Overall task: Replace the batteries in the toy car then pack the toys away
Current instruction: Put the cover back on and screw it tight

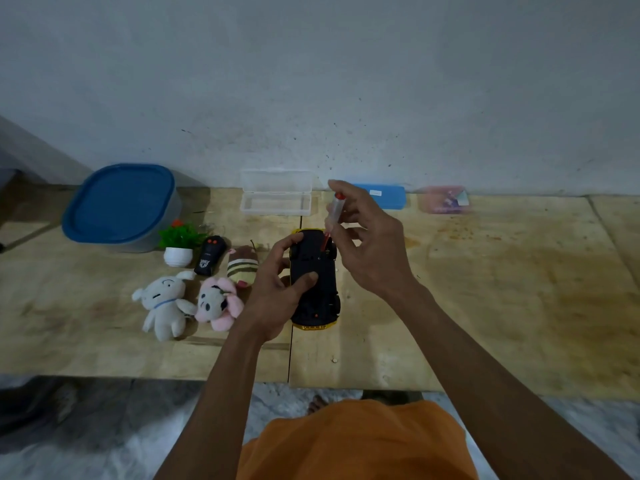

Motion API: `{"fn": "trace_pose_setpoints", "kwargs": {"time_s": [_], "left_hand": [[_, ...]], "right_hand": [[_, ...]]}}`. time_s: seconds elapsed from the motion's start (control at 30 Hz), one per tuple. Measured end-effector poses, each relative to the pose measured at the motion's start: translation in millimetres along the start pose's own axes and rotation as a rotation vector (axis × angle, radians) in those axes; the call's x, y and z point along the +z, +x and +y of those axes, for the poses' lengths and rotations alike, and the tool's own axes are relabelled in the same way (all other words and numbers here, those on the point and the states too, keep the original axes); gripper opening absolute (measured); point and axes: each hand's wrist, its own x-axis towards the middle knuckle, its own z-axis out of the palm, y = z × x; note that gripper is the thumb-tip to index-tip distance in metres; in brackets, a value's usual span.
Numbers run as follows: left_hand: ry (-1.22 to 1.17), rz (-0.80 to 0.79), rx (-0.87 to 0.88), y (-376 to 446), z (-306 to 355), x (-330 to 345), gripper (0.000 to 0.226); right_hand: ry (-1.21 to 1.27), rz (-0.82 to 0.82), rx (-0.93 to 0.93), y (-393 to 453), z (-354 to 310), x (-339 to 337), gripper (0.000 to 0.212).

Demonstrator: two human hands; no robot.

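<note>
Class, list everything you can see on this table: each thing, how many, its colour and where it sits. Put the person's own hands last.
toy car: 1, yellow, upside down, centre
screwdriver: 1, clear and red, over car
plush toys: 3, white, pink, brown striped, left of car
remote: 1, black, behind plushes
potted plant: 1, green, white pot
tub: 1, blue lid, far left
cases: 3, clear open, blue, pink, by wall
left hand: steadies car
right hand: holds screwdriver

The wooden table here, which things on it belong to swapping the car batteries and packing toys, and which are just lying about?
Belongs to the job:
yellow toy car, upside down, steadied by the left hand
clear-handled screwdriver in the right hand
black remote control
white plush dog, pink plush, striped brown plush
blue-lidded tub

Lying about:
small potted plant
open clear plastic case
blue case
pink box
</note>
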Motion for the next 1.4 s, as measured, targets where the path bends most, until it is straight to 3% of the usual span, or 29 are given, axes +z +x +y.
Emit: {"fn": "trace_pose_setpoints", "kwargs": {"time_s": [0.97, 1.13, 1.4], "left_hand": [[-0.056, 0.002, -0.028, -0.1, -1.3, 0.8, 0.061], [-0.054, 0.007, -0.031, -0.7, -2.6, 1.3, 0.062], [-0.052, -0.003, -0.031, 0.2, -3.5, 2.3, 0.062]], "right_hand": [[-0.006, 0.023, -0.013, -0.2, 4.5, 2.9, 0.042], [0.058, -0.104, 0.005, -0.2, 4.3, -2.8, 0.039], [0.094, -0.142, -0.013, -2.0, 2.3, -3.9, 0.037]]}}
